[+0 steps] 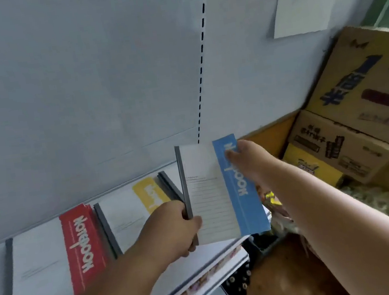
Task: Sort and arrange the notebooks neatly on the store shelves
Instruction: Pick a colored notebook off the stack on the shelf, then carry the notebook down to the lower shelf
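- Standing upright between both hands, the blue-banded notebook point(221, 190) has its long axis running up and away toward the shelf back panel point(81, 88), grey spine on the left, blue strip on the right.
- The left hand point(174, 226) is closed around the lower spine edge, thumb across the white cover; it looks to carry the weight.
- The right hand point(246, 157) reaches in from the right, thumb pressed on the top of the blue strip, fingers hidden behind; how firmly it grips I cannot tell.
- Just left on the shelf point(204, 265) lie the yellow-banded notebook point(131, 205) and the red-banded notebook point(54, 252), spines parallel to the held one.
- Judging by that row, the free slot is beneath and right of the yellow one, nearer the right hand.
- Cardboard boxes point(357, 113) crowd the right.
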